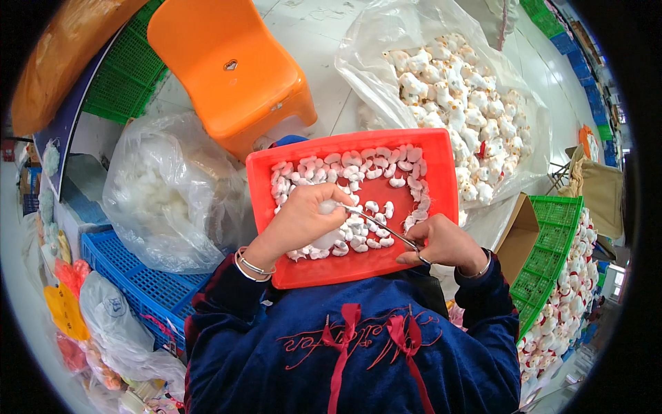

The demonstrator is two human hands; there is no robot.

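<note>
Over the red plastic tray (443,181), my left hand (301,219) pinches a small white fabric piece (328,206). A pale fluffy wad, perhaps stuffing, shows below those fingers. My right hand (449,244) grips the ring handles of long metal forceps (383,226), whose tips reach the piece in my left hand. Beneath and around both hands, many small white bean-shaped plush pieces (358,243) lie in the tray, thickest along its far and left sides. My left fingers partly hide the held piece.
An orange plastic chair (227,76) stands beyond the tray. At left are a clear bag of white stuffing (162,200) and a blue crate (141,265). To the right sit a large bag of white plush toys (462,103), a cardboard box (518,238) and a green crate (548,255).
</note>
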